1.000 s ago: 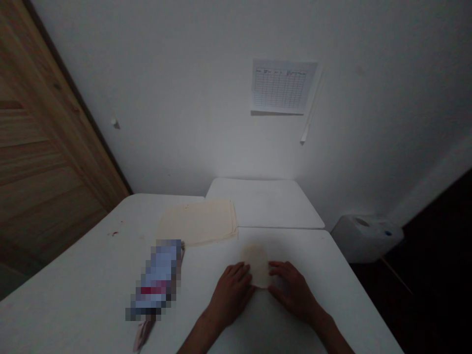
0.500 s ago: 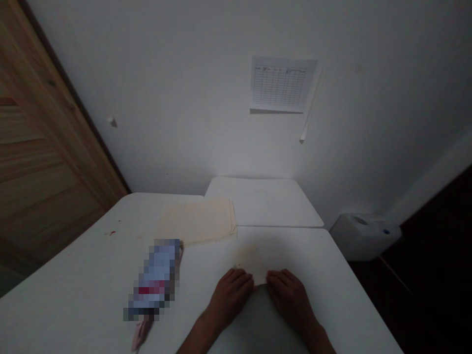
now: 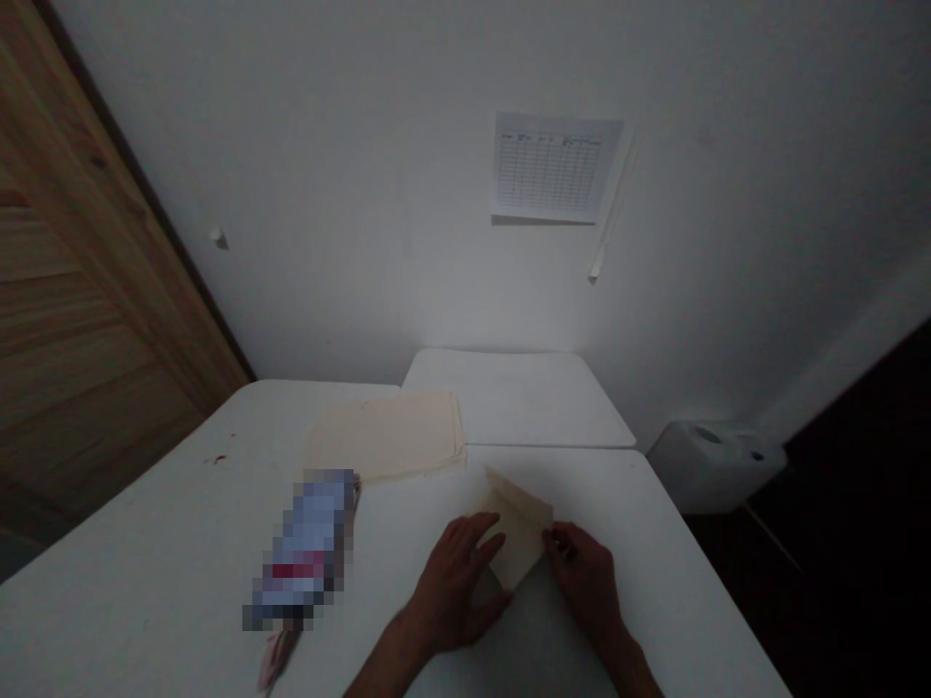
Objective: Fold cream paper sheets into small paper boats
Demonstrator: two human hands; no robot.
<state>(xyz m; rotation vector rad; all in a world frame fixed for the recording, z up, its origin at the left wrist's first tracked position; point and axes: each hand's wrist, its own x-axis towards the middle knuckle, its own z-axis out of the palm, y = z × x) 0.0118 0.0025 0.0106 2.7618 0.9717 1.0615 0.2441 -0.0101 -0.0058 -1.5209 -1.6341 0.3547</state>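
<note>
A small cream sheet of paper [image 3: 518,528] is lifted at an angle off the white table [image 3: 181,572], between both my hands. My left hand [image 3: 455,582] lies on the table with its fingers bent against the sheet's left edge. My right hand [image 3: 586,582] pinches the sheet's right edge. A stack of larger cream sheets [image 3: 389,436] lies further back on the table, apart from both hands.
A blurred-out flat object [image 3: 305,548] lies to the left of my hands. A second white table [image 3: 520,397] stands against the wall. A printed chart [image 3: 553,167] hangs on the wall. A wooden door [image 3: 80,291] is at left, a white bin [image 3: 717,460] at right.
The small sheet lay flat under my fingertips; now it is raised and turned, its far corner up. My right hand has closed on its edge and my left has shifted a little.
</note>
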